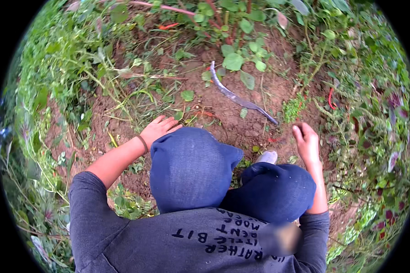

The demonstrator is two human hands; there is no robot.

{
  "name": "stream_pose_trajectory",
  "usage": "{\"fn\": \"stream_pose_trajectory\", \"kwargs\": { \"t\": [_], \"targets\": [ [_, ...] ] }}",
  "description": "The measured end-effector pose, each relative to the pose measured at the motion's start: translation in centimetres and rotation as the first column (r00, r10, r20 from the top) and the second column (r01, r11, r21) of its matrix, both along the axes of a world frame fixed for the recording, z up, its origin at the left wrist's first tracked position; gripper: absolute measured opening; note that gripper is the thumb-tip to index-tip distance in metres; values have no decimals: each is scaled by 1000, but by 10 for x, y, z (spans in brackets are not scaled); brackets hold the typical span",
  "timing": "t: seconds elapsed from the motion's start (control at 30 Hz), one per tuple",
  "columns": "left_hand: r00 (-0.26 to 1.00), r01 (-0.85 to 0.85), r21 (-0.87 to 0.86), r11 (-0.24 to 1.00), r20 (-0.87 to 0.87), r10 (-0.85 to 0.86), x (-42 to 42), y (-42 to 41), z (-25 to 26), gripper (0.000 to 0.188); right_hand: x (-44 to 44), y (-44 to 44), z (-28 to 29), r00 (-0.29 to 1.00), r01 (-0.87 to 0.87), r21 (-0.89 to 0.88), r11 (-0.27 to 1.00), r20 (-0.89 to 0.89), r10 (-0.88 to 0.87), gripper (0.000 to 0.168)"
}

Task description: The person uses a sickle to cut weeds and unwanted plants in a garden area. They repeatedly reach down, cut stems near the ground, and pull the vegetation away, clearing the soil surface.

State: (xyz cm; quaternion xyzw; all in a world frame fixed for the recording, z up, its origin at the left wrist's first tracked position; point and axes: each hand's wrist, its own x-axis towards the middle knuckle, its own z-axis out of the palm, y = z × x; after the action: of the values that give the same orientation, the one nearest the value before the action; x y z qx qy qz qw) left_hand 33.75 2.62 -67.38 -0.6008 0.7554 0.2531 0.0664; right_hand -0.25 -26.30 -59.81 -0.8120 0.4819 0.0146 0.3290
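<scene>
A curved metal sickle (237, 99) lies on the bare soil in front of my knees, its narrow end pointing towards my right side. My left hand (160, 129) is palm down beside my left knee, fingers apart, over cut grass and soil. It has nothing visible in it. Out to the right, my right hand (306, 140) hangs low with its fingers curled and thumb close to them. A small leafy green weed (294, 108) stands just beyond those fingertips. Whether the fingers pinch any of it cannot be made out. Neither hand touches the sickle.
Leafy plants with reddish stems (227, 24) rise ahead. Dense weeds (362, 112) border the right, and tangled green growth (54, 61) the left. Red chilli-like pods (331, 99) lie scattered. My bent knees (191, 167) and a light shoe (268, 157) take up the near middle.
</scene>
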Motion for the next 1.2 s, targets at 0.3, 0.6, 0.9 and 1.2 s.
{"fn": "stream_pose_trajectory", "kwargs": {
  "t": [0.3, 0.6, 0.9, 1.2],
  "targets": [
    [871, -28, 128, 991, 490, -39, 45, 91, -5, 76, 21, 21, -129, 811, -571, -336, 749, -370, 453, 32],
    [946, -117, 239, 964, 322, 35, 90, 81, -31, 14, 66, -5, -147, 772, -611, -186, 770, -356, 527, 29],
    [591, -533, 570, 626, 780, -207, 192, 212, 92, 25, 70, 0, -151, 823, -557, -239, 795, -285, 492, 20],
    [665, -734, 54, 677, 257, 701, 68, 39, -5, 47, 74, 25, -110, 943, -308, -67, 949, -152, 296, 22]
  ]
}}
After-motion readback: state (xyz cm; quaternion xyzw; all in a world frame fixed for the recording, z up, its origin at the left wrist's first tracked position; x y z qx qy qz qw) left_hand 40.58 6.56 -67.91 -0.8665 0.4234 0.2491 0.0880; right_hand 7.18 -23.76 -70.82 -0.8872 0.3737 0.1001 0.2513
